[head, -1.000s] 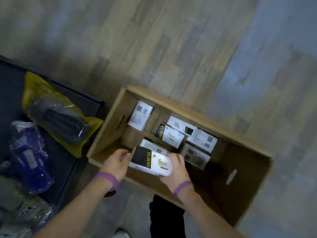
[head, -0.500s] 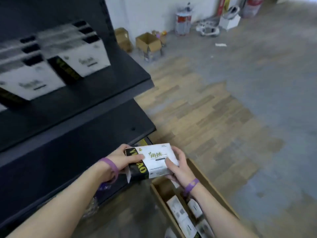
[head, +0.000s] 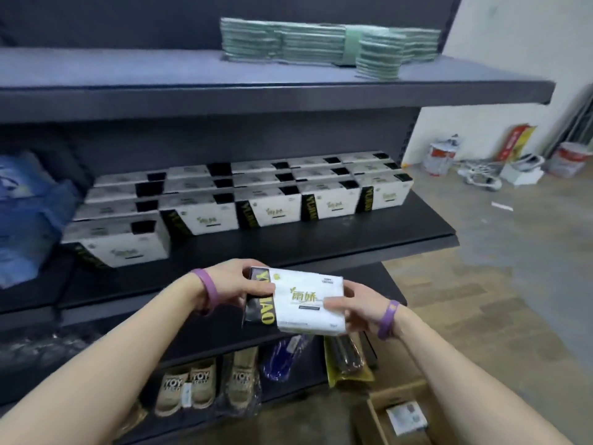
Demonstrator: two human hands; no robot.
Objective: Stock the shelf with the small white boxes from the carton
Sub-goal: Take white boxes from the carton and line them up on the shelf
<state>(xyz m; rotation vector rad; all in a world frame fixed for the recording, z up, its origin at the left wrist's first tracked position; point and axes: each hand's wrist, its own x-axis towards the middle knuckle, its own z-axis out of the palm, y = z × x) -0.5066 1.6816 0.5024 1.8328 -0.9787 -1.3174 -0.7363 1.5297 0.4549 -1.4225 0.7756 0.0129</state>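
A small white box with a black side panel and yellow letters is held between both hands in front of the dark shelf. My left hand grips its black left end, and my right hand grips its right end. Several rows of the same white boxes stand on the middle shelf, with bare shelf in front of them. The brown carton sits on the floor at the lower right, with one white box visible inside.
Green stacked packs lie on the top shelf. Blue bagged goods fill the shelf's left end. Bagged slippers and a yellow bag sit on the bottom shelf. Paint buckets and clutter stand by the far wall.
The box came up out of the carton in both hands to chest height. My view swung up from the floor to the shelf rows.
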